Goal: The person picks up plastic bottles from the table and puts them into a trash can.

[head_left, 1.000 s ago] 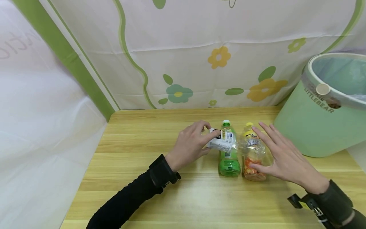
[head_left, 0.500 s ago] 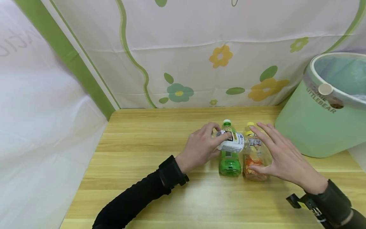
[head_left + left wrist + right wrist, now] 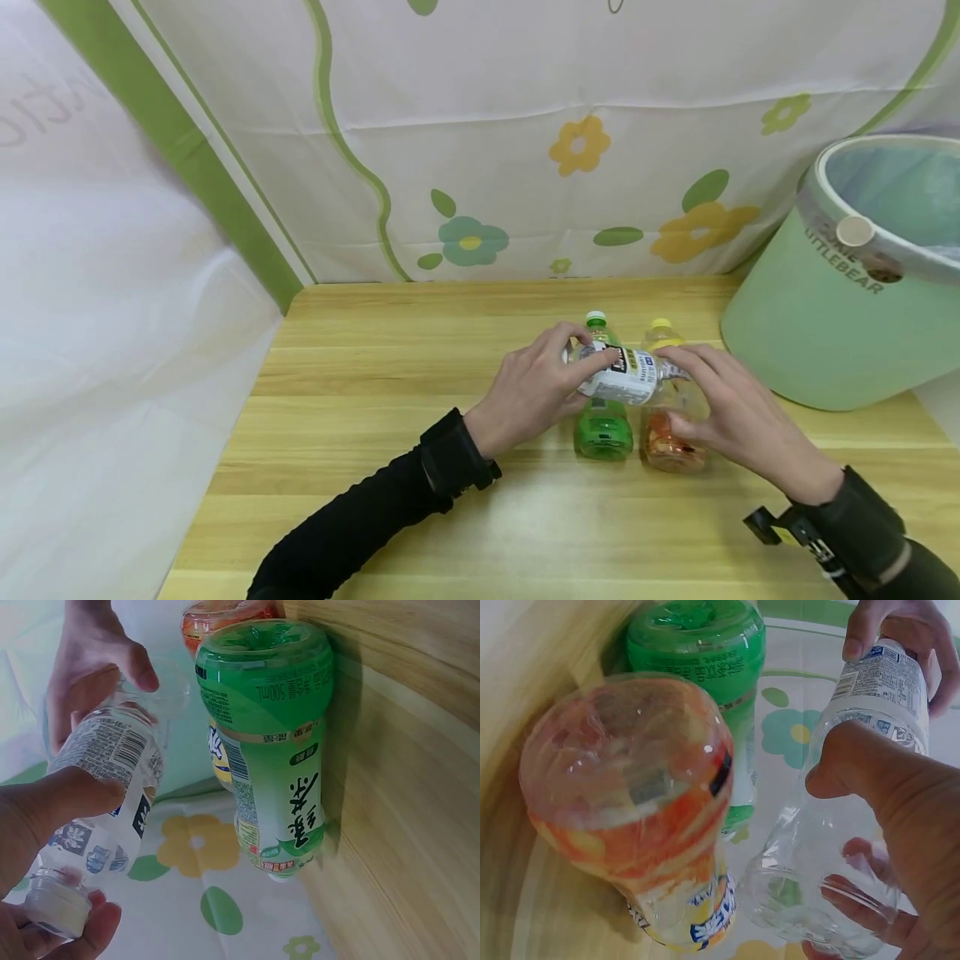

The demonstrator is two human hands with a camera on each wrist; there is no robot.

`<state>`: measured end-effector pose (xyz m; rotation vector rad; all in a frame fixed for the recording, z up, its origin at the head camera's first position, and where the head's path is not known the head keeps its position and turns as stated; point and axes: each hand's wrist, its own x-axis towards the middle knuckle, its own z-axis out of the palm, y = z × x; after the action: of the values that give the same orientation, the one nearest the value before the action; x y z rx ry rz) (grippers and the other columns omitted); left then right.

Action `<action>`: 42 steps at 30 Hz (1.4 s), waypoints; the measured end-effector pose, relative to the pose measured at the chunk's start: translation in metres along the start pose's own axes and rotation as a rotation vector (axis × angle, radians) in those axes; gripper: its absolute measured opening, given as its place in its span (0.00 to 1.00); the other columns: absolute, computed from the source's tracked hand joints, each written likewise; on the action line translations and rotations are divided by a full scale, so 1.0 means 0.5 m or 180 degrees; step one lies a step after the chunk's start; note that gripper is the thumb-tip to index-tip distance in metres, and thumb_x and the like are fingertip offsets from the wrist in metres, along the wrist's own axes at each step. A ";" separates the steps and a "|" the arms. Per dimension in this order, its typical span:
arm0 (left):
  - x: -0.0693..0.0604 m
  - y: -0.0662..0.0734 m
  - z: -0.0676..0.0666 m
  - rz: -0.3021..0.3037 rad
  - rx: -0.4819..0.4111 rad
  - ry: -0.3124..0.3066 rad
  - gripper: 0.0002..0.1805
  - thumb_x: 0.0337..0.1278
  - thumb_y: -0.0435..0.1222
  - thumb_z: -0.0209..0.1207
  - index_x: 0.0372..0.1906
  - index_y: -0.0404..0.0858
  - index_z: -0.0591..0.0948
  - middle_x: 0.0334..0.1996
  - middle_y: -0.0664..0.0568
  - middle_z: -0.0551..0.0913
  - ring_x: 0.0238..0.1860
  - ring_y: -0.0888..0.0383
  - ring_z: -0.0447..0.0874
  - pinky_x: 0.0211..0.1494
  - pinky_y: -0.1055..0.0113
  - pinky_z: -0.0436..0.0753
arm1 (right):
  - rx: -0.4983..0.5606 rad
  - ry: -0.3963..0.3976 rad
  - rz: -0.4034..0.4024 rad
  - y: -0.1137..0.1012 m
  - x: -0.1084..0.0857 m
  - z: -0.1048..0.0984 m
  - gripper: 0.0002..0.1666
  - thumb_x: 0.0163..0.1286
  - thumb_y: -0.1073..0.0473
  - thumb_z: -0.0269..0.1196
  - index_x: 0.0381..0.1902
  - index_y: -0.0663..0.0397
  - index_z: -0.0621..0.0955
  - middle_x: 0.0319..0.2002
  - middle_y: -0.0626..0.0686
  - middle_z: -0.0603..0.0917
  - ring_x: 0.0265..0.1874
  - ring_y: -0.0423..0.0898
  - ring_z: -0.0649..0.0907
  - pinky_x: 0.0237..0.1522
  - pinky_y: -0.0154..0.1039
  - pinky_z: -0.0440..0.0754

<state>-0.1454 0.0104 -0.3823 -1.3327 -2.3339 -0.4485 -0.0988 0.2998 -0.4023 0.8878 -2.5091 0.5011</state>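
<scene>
A clear plastic bottle with a white printed label is held on its side above two other bottles. My left hand grips it at the label and near the white cap. Around its clear base end is my right hand, thumb on one side and fingers on the other, as the right wrist view shows. Beneath lie a green bottle with a white cap and a bottle with a yellow cap and orange-red wrap. Part of both is hidden behind the held bottle and hands.
A light green bin with a bag liner stands at the right back of the wooden table. Behind the table hangs a white cloth with printed flowers, and it meets the table's far edge.
My left hand has moved right, carrying the clear bottle toward my right hand. The right hand's fingers have lowered and closed around the bottle's base end. The two lying bottles stay put.
</scene>
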 end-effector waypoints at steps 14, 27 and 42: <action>-0.006 -0.002 0.004 0.0034 0.0044 0.0043 0.31 0.55 0.43 0.73 0.66 0.50 0.79 0.56 0.47 0.71 0.45 0.56 0.74 0.30 0.72 0.78 | 0.0060 0.0041 -0.0078 0.001 0.005 -0.008 0.40 0.72 0.35 0.50 0.66 0.59 0.76 0.56 0.58 0.79 0.50 0.55 0.80 0.44 0.53 0.76; -0.041 -0.037 -0.010 -0.0280 0.0060 -0.0238 0.45 0.60 0.62 0.63 0.79 0.51 0.63 0.71 0.42 0.66 0.67 0.44 0.68 0.62 0.48 0.75 | 0.0044 0.0032 -0.0039 0.009 -0.007 -0.012 0.42 0.73 0.32 0.47 0.65 0.62 0.77 0.56 0.62 0.80 0.52 0.59 0.80 0.48 0.58 0.75; -0.179 -0.154 -0.078 -0.1831 -0.0265 -0.1220 0.45 0.72 0.67 0.43 0.83 0.52 0.49 0.81 0.42 0.42 0.79 0.38 0.32 0.73 0.33 0.38 | -0.0008 -0.0029 -0.0116 0.017 -0.010 -0.032 0.42 0.72 0.35 0.47 0.64 0.64 0.77 0.55 0.63 0.81 0.51 0.61 0.80 0.48 0.63 0.76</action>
<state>-0.1638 -0.1116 -0.3990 -0.8068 -3.0542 -0.4925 -0.0967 0.3158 -0.3930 0.9353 -2.4965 0.4831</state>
